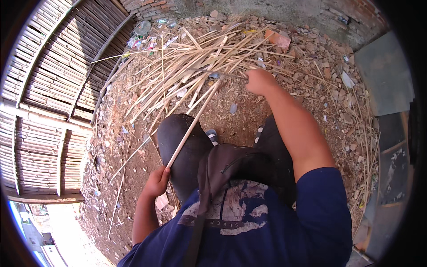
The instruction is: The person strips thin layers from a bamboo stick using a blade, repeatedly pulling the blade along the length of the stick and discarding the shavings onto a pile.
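Note:
My left hand (157, 181) is closed round the near end of a long, pale bamboo strip (192, 126). The strip slants up and away to the right, passing over my left knee. In my closed right hand (259, 82) is a knife (231, 75) with a long, thin, dark blade pointing left. That blade lies across the strip's far end; whether it touches the strip I cannot tell. Beyond both hands, many split bamboo strips (178, 73) lie criss-crossed in a loose heap on the ground.
Rubble and litter (311, 66) surround the heap, backed by a brick wall (284, 15). A bamboo-slat wall (58, 58) stands at the left. Flat grey panels (382, 71) line the right side, near more thin strips (362, 155). A dark bag (235, 162) rests across my lap.

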`<action>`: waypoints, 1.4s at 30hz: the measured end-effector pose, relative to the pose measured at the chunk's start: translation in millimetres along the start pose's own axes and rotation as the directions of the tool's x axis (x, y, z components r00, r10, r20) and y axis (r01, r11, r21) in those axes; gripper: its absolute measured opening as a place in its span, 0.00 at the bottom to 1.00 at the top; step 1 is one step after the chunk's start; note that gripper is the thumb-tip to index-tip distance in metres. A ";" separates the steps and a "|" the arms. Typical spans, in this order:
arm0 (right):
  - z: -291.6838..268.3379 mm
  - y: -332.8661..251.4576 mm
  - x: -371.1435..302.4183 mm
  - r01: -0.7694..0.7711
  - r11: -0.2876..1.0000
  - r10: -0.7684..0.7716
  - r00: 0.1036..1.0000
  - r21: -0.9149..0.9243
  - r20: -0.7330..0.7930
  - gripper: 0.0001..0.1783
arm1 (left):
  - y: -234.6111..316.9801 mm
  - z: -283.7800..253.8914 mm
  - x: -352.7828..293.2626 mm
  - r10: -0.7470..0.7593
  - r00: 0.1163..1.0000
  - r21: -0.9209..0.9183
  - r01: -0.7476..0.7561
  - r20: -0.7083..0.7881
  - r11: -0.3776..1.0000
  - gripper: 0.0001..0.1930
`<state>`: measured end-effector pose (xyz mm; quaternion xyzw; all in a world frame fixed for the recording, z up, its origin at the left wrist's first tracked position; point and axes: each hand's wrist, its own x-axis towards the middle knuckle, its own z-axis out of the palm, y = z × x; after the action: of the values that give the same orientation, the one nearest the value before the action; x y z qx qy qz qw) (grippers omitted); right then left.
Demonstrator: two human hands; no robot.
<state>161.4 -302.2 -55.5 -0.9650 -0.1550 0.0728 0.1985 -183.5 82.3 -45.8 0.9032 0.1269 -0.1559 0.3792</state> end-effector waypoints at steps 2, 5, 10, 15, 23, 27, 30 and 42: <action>-13.9 5.5 -3.7 -0.055 0.998 0.055 0.998 -0.039 -0.008 0.15 | 1.5 -1.9 -4.6 0.016 1.000 0.026 -0.016 -0.010 1.000 0.21; -25.4 -6.1 -9.2 -0.056 0.998 0.056 0.998 -0.012 -0.030 0.15 | 8.7 -5.4 -7.2 -0.024 1.000 0.012 0.024 -0.016 1.000 0.20; -11.5 -28.3 -18.2 0.181 0.980 -0.182 0.983 -0.079 -0.010 0.14 | 2.5 0.6 -8.7 0.023 0.999 -0.057 -0.024 -0.026 0.998 0.20; -10.9 10.4 3.8 -0.205 0.976 0.212 0.969 0.069 -0.127 0.20 | -0.6 -3.1 -10.7 0.022 1.000 -0.018 -0.022 -0.010 1.000 0.19; -23.4 73.0 20.0 -0.134 0.293 0.606 0.792 0.947 -0.076 0.15 | -2.2 -23.2 -22.3 -0.063 0.994 -0.065 0.057 -0.094 0.996 0.21; -38.8 63.6 11.7 0.030 0.270 0.567 0.803 0.962 -0.184 0.10 | 32.2 -65.5 18.5 0.156 0.956 0.085 -0.139 -0.247 0.987 0.17; -46.9 69.1 6.9 -0.017 0.203 0.628 0.770 0.979 -0.116 0.09 | 104.3 -100.0 97.1 0.405 0.864 0.484 -0.227 -0.300 0.845 0.13; -65.1 80.1 -13.7 0.045 0.173 0.610 0.780 0.984 -0.143 0.09 | 122.3 -137.3 199.3 0.589 0.387 0.427 -0.429 -0.709 0.796 0.21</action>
<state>183.4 -400.1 -27.7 -0.6208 0.1762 -0.0720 0.7605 67.6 120.7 48.9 0.8919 -0.0116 0.3920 0.2251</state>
